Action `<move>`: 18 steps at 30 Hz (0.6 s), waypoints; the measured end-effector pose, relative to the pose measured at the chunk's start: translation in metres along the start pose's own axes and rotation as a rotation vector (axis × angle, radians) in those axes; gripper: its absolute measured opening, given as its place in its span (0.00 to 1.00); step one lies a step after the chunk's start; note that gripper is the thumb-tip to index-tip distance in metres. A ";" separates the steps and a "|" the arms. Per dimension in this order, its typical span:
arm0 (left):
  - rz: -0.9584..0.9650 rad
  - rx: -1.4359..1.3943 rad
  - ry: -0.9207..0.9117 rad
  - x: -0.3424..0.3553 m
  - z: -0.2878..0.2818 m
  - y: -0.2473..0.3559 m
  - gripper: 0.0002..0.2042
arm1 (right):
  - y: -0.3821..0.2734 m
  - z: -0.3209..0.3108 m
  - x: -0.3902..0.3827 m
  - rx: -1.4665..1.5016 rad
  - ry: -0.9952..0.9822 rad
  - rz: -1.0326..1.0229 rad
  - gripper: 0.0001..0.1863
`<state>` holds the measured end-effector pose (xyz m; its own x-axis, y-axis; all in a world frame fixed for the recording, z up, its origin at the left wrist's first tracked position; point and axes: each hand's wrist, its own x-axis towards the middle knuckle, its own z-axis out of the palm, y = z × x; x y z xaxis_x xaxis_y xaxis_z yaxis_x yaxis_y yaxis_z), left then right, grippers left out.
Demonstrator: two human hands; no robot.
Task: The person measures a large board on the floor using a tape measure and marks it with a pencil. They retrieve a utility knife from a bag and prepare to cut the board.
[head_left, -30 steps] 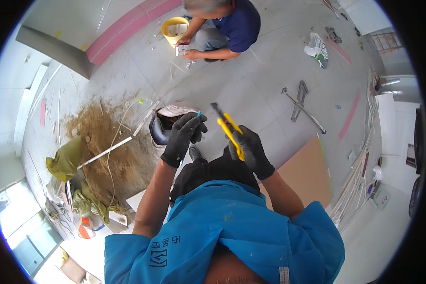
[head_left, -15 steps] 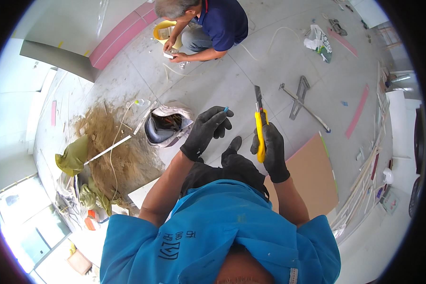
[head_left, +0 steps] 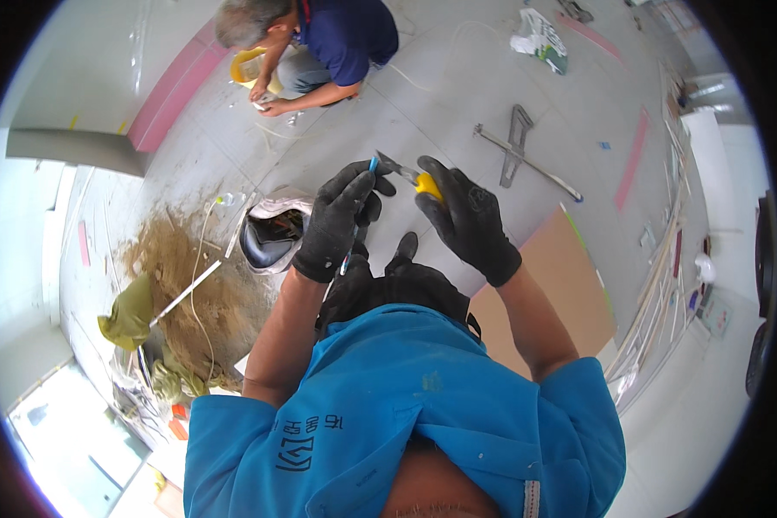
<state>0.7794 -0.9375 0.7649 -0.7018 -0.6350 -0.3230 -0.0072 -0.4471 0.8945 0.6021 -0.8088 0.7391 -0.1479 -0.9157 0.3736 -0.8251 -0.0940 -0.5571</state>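
Note:
My left hand, in a black glove, is closed on a thin blue pencil-like stick, which points up; its lower part shows below my fingers. My right hand, also gloved, grips a yellow utility knife. The knife's grey blade points left at the stick's upper tip, close to it or touching; I cannot tell which. Beyond my left hand, an open pale bag with dark contents sits on the floor.
A person in navy crouches at a yellow bucket. Grey tools lie crossed ahead right, with a tan board and long strips nearer. Left lie dirt and olive sacks. A plastic bag lies farther off.
My right hand has raised and turned the knife from upright to slanting toward the left hand's stick. My left hand is higher than half a second ago. The view has shifted slightly.

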 end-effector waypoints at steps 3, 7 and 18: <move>0.008 -0.108 -0.143 0.014 -0.003 -0.008 0.14 | 0.007 -0.002 0.010 -0.128 0.111 -0.155 0.29; -0.099 -0.020 -0.249 0.024 0.001 0.013 0.15 | 0.004 -0.015 0.016 -0.308 0.023 -0.112 0.27; 0.026 0.162 -0.454 0.053 0.009 0.019 0.12 | -0.019 -0.049 0.024 -0.522 -0.090 0.059 0.25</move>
<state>0.7356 -0.9741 0.7669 -0.9429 -0.2893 -0.1650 -0.0716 -0.3079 0.9487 0.5872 -0.8094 0.7951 -0.1742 -0.9457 0.2744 -0.9817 0.1450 -0.1234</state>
